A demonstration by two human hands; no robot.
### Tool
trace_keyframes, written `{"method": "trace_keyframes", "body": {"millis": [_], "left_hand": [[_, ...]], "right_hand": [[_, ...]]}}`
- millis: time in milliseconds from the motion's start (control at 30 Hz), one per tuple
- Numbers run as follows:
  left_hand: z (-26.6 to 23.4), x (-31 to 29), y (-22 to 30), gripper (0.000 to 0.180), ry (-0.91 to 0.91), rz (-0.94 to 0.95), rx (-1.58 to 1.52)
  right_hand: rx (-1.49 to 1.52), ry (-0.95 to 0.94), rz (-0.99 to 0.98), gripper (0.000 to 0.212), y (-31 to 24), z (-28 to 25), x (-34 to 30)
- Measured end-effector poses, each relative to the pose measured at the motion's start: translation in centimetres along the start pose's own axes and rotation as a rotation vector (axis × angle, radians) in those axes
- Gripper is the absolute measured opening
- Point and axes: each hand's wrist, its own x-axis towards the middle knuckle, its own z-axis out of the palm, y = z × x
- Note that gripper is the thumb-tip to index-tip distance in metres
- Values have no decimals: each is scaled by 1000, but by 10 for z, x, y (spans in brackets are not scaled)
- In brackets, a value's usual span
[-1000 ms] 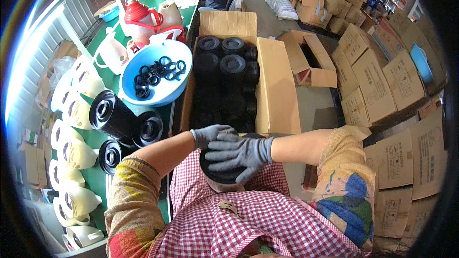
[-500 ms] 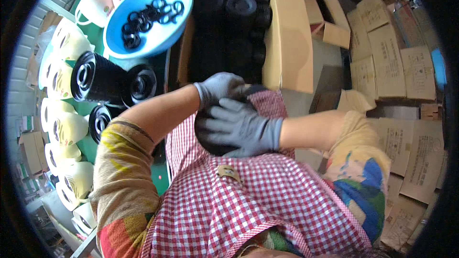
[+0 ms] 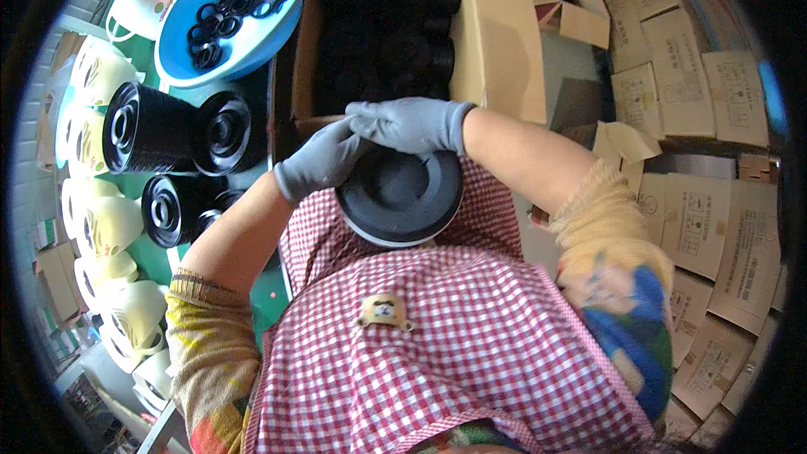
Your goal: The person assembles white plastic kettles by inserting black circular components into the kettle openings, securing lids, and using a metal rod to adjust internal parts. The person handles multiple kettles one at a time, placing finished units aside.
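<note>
On my lap, against a red-and-white checked apron (image 3: 361, 277), rests a round piece with a black, ringed disc (image 3: 399, 193) facing up and a pale rim showing under its near edge. My left hand (image 3: 322, 161), in a grey glove, curls against its far left edge. Across the far edge lies my right hand (image 3: 412, 125), gloved alike, fingers pressed together and meeting the left fingers. Both hands close on the disc's far side; their fingertips are partly hidden.
Beyond my hands, a carton (image 3: 500, 42) holds black round parts. On the green table at left are a blue basin (image 3: 172, 63) of black rings, stacked black discs (image 3: 155, 130) and a row of cream jugs (image 3: 105, 223). Flattened cartons (image 3: 698, 235) cover the right side.
My right hand has moved from the top of the disc to its far edge, uncovering it. My left hand has shifted left and nearer. The view has moved slightly.
</note>
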Motion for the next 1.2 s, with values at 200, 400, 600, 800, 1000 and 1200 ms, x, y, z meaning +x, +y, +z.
{"method": "trace_keyframes", "body": {"millis": [200, 400, 600, 800, 1000, 1200], "left_hand": [[-7, -6, 25, 45, -30, -154, -108], [-4, -1, 24, 41, -15, 0, -21], [-18, 1, 28, 47, -164, -193, -394], [-7, 28, 48, 60, -203, -10, -251], [-5, 51, 45, 30, -152, -92, 190], [-21, 1, 61, 34, 226, 37, -174]], "right_hand": [[-512, 721, -432, 36, 0, -83, 19], [127, 63, 133, 60, 6, 4, -10], [-244, 483, -568, 84, 11, -40, -22], [-422, -31, -703, 81, -28, 11, -68], [-474, 89, -644, 74, -38, 27, -66], [91, 642, -467, 81, 18, 7, -75]]}}
